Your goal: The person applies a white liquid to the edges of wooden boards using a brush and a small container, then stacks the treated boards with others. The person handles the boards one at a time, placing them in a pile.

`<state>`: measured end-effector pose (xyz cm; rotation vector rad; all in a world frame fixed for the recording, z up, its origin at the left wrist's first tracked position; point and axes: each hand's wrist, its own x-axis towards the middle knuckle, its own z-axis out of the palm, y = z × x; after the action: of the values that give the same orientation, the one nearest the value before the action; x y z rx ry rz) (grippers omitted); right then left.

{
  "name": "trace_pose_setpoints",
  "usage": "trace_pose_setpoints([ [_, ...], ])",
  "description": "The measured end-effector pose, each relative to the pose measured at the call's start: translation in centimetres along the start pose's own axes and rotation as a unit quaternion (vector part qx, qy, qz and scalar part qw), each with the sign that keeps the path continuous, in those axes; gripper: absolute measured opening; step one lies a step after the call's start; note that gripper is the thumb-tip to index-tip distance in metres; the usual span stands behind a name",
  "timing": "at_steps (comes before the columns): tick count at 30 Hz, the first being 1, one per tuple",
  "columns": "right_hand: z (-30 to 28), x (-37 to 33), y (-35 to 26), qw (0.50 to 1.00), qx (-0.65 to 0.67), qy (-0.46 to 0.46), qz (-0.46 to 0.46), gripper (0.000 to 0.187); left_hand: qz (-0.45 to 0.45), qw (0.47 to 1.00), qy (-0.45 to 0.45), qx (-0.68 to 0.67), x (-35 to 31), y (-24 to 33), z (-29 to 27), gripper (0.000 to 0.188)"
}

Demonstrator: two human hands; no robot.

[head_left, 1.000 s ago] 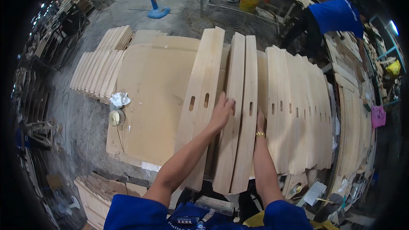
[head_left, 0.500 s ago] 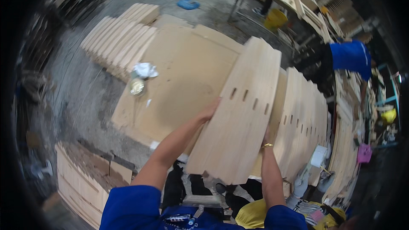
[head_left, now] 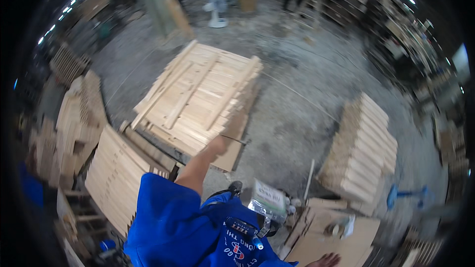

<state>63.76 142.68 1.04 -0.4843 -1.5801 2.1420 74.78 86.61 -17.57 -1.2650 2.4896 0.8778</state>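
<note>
My left hand reaches forward to the near right corner of a low stack of pale wooden slats. Its fingers are blurred against the wood, so their grip is unclear. A thin dark rod sticks out to the right beside this hand; I cannot tell if the hand touches it. Long loose strips lie across the top of the stack. At the lower edge my right hand is partly cut off, with its fingers spread and nothing in them, over a flat cardboard sheet.
Slotted wooden panels stand in a row at the left. A stack of curved wooden pieces sits at the right, near a blue fan. A box with a silvery side is close in front. Farther off are a white fan and a pillar.
My view has swung round to another part of the floor. The slotted wooden panel is out of my hands. My left hand now reaches to the slat stack, and my right hand is low and open.
</note>
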Motion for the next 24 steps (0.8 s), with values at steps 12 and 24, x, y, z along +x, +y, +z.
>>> trace_pose_setpoints([
  [12, 45.7, 14.5, 19.5, 0.862, -0.239, -0.432, 0.111, 0.032, -0.318, 0.881, 0.224, -0.268, 0.0, -11.0, -11.6, 0.048],
  [24, 68.7, -14.1, 39.5, 0.19, -0.33, -0.925, -0.008, 0.04, -0.619, 0.682, 0.035, -0.388, -7.2, 13.6, 11.0, 0.04],
])
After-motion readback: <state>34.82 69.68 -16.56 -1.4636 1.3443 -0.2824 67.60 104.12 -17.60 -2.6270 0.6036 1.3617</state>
